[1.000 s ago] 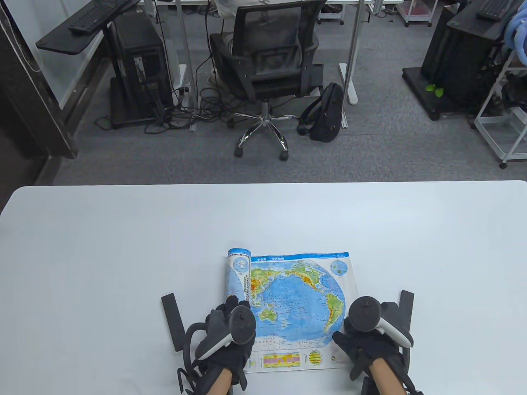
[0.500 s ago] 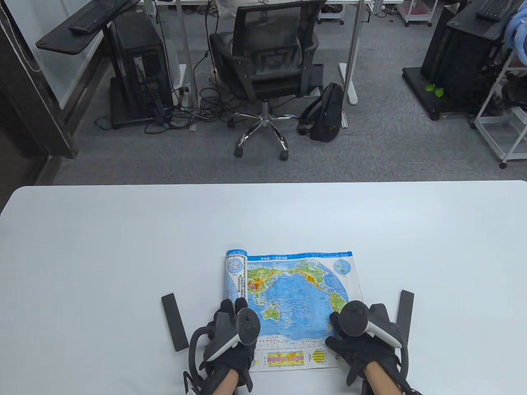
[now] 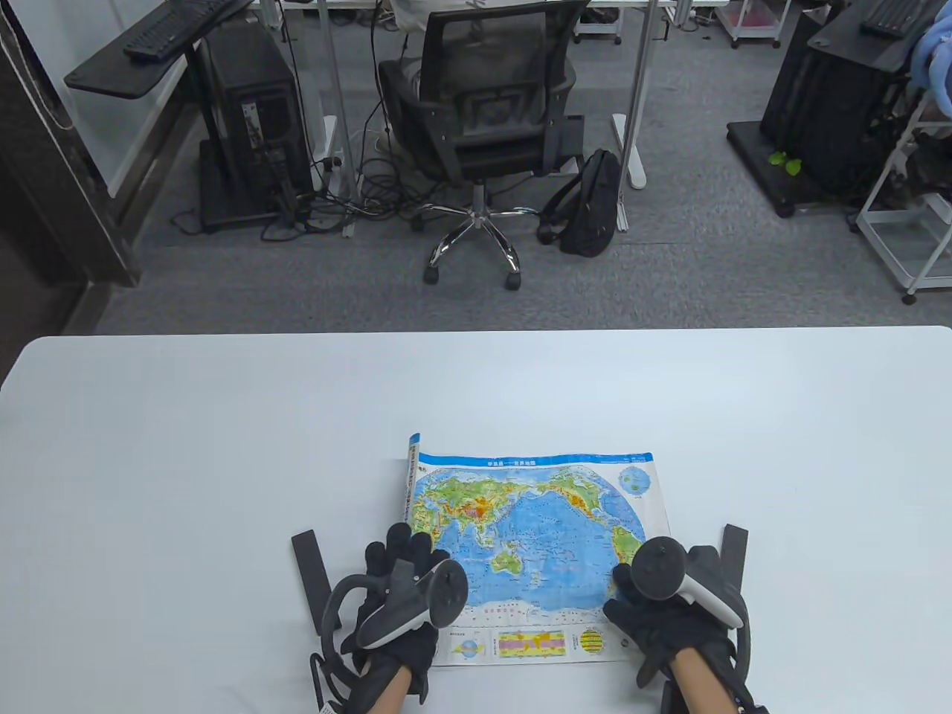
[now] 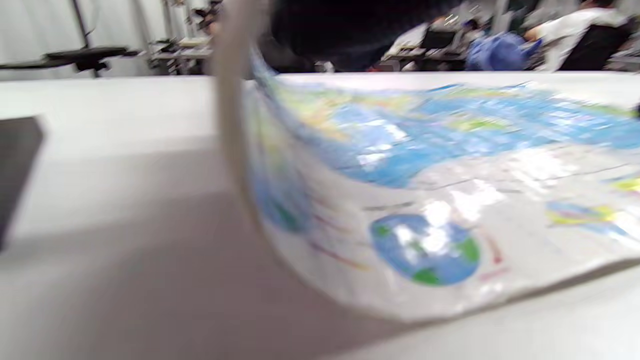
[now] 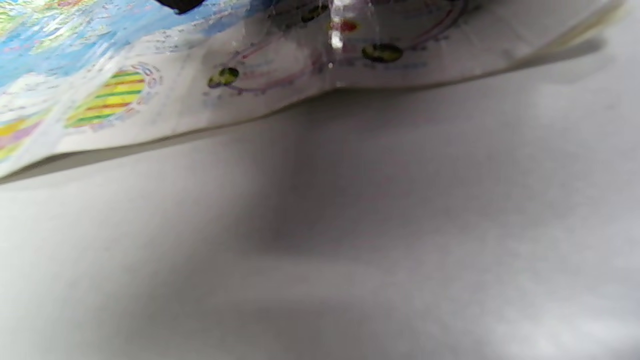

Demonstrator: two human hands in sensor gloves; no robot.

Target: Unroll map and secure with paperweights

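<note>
The world map (image 3: 532,547) lies on the white table (image 3: 186,461), mostly flat, with its left edge (image 3: 411,476) still curled upward. My left hand (image 3: 405,549) rests with spread fingers on the map's lower left part, beside the curl. My right hand (image 3: 623,589) presses the map's lower right part flat. Two black bar paperweights lie on the table, one left of the map (image 3: 311,580) and one right of it (image 3: 732,554), and neither is held. The left wrist view shows the blurred map (image 4: 425,165) with its raised curl (image 4: 232,125). The right wrist view shows the map's bottom margin (image 5: 200,65).
The table's far edge (image 3: 476,332) faces an office chair (image 3: 483,111) and a black backpack (image 3: 591,201) on the floor. Bare table surface surrounds the map on the left, right and far sides. The left paperweight's end shows in the left wrist view (image 4: 15,165).
The roll at the map's left has opened out to a thin curled edge. My left hand slid left and outward, the map shifted slightly right, and my right hand stayed on the right corner.
</note>
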